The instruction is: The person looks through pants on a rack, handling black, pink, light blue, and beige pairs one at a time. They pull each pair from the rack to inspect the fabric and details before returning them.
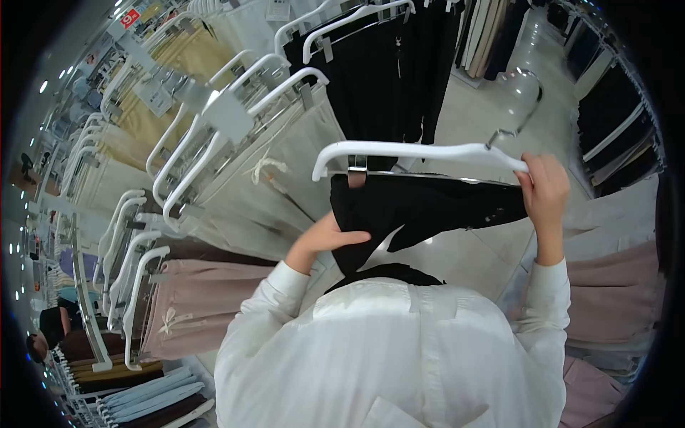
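Note:
A white clip hanger with a metal hook is held out in front of my chest. Black trousers hang from its metal bar, and a clip pinches their waistband near the left end. My right hand is closed around the hanger's right end, hiding the clip there. Lower down, my left hand holds the left side of the black trousers. Its thumb lies across the front of the cloth, while the other fingers are hidden behind.
Cream trousers hang close on my left, with pink trousers below them. More black trousers are on a rack ahead. To the right hang dark garments and other pink trousers. Pale glossy floor runs between the racks.

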Tool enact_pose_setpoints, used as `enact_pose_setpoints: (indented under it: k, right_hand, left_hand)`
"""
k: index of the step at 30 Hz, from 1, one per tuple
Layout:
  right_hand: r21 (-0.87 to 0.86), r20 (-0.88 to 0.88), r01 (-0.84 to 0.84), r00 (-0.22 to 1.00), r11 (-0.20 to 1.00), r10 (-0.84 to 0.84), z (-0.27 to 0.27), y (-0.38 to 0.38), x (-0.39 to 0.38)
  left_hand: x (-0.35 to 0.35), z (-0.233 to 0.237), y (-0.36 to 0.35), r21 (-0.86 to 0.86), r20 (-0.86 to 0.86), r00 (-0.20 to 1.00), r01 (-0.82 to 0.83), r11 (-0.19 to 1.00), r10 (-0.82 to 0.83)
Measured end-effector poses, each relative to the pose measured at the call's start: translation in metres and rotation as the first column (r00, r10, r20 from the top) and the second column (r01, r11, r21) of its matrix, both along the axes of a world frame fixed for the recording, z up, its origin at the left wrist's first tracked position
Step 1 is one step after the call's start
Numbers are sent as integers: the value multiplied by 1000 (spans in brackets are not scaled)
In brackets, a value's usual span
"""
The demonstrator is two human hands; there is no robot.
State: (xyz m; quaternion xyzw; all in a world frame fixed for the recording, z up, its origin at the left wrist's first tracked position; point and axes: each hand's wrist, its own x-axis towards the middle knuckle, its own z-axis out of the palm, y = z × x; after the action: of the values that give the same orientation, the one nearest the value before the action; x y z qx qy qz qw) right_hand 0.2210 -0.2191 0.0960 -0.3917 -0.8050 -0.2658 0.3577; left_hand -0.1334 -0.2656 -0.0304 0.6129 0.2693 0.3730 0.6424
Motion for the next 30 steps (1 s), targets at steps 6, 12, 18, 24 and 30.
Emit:
enact_pose_setpoints:
  k: [6, 12, 18, 24, 30]
  right_hand:
    - [59, 8, 55, 998, 997, -56, -1, 69, 31]
    - [-82, -119, 52, 991, 995, -62, -13, 164, 61]
    - [-122, -146, -146, 981, 982, 128, 16, 283, 57]
    - [-119, -38, -397, 918, 910, 396, 58, 376, 11]
    - [-187, 9, -600, 791, 778, 612, 48, 411, -37]
  left_hand:
    - [48, -10, 38, -55, -104, 990, -99, 994, 93]
    - [88, 8, 87, -28, -127, 942, -316, 948, 310]
    - [129, 11, 144, 172, 164, 779, -627, 760, 606]
    - [139, 44, 148, 161, -8, 344, -926, 341, 939]
    - [135, 42, 141, 324, -42, 296, -899, 293, 954]
